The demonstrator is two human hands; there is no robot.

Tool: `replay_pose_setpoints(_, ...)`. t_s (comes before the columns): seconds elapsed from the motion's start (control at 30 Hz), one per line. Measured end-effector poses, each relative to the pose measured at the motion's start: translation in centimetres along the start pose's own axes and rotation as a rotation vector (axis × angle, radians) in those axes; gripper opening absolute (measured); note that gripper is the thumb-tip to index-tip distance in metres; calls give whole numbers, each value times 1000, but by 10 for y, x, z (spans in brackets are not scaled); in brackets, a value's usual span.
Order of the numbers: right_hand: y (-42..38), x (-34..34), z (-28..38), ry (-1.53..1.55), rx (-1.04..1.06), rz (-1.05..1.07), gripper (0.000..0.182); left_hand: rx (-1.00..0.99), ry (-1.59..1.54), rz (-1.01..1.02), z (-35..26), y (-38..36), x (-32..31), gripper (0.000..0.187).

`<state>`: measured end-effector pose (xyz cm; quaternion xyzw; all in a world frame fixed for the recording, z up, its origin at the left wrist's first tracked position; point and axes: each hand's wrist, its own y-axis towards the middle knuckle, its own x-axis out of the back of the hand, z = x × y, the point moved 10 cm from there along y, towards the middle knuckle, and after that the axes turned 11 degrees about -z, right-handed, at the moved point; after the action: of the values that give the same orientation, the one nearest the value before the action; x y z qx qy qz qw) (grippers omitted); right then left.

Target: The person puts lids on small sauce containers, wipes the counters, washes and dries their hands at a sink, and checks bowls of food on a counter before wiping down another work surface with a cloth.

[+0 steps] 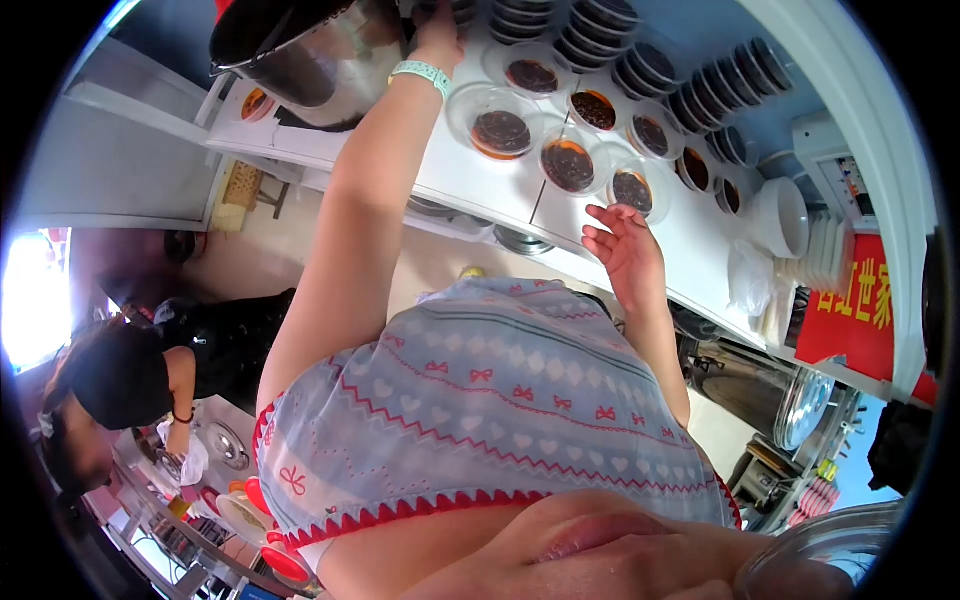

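Note:
My left hand (438, 38), with a pale green watch band (421, 72) on its wrist, reaches to the back of the white counter (470, 190). It is beside the stacked round containers of dark contents (520, 22), and its fingers are mostly hidden in shadow at the top edge. My right hand (626, 250) hovers at the counter's front edge, palm up, fingers apart and loosely bent, holding nothing. Just beyond its fingertips stands a clear plastic bowl (632, 190) with dark brown sauce and reddish oil. Several similar bowls (568, 163) stand around it, without lids that I can see.
Left of my left arm is a large metal pot (330, 70). White bowls (780, 218) and a clear plastic bag (748, 275) lie at the counter's right, near a red sign (850, 315). Another person (180, 370) bends over a work surface behind on the left.

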<state>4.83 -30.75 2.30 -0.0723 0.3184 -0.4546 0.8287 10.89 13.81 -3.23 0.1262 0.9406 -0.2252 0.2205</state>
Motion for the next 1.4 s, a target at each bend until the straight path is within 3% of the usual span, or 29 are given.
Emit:
replay_pose_setpoints(0.07, -2, 3, -1, 1, 8, -8, 23, 2, 30, 31, 1, 0, 0, 38)
replay_pose_setpoints(0.13, -6, 7, -1, -9, 8, -17, 23, -23, 78, 203, 5, 12, -5, 40)
replay_pose_setpoints(0.27, -6, 11, -1, -60, 28, -29, 22, -16, 298, 241, 24, 29, 31, 37)
replay_pose_setpoints(0.3, -6, 16, -4, -60, 23, -37, 22, -242, 295, 294, -3, -37, 30, 48)
replay_pose_setpoints(0.37, -4, 23, -15, -155, -1, -30, 23, -356, 1111, 330, 8, -70, 53, 53)
replay_pose_setpoints(0.4, -4, 24, -16, -149, -2, -39, 23, -351, 1116, 340, 4, -94, 61, 53)
replay_pose_setpoints(0.47, -7, 13, -35, -149, -145, 16, 24, -163, 1283, 483, 20, -137, 76, 49)
replay_pose_setpoints(0.6, 1, -11, -62, -187, -215, 51, 27, -33, 1119, 521, 49, -151, 86, 43)
replay_pose_setpoints(0.67, 8, -17, -72, -188, -225, 72, 28, 18, 978, 409, 50, -144, 91, 39)
replay_pose_setpoints(0.87, 22, -33, -98, -197, -266, 118, 29, 41, 831, 412, 44, -142, 97, 35)
replay_pose_setpoints(1.0, 46, -50, -99, -157, -168, 8, 45, 94, 835, 416, 40, -144, 108, 35)
replay_pose_setpoints(1.13, 74, -71, -97, -26, -87, -71, 60, 25, 811, 408, 35, -148, 107, 37)
replay_pose_setpoints(1.3, 88, -74, -94, -2, -20, -128, 53, -5, 812, 460, 45, -145, 98, 38)
replay_pose_setpoints(1.4, 95, -77, -95, -9, -15, -101, 46, -70, 861, 330, 31, -144, 114, 36)
